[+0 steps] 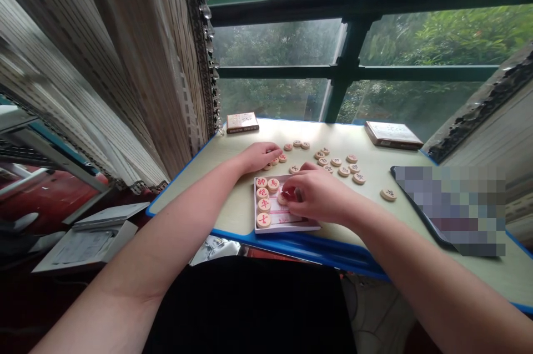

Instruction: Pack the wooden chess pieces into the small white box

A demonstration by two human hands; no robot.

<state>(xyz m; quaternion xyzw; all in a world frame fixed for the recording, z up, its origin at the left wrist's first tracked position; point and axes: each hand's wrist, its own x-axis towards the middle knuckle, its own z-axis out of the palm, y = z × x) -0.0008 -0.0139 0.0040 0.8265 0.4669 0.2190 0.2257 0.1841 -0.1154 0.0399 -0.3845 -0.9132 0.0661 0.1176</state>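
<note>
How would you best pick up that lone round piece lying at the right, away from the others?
I'd probably pinch opposite sides of its rim, coming from above with the right hand. The lone round piece is a thick disc lying flat on the table, no other piece touching it, so its edge looks reachable.

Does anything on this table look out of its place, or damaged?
One round piece lies alone beside the dark slab, apart from the loose cluster of pieces, so it looks stray. Nothing appears spilled or damaged, though the slab's pixelated surface cannot be judged.
</note>
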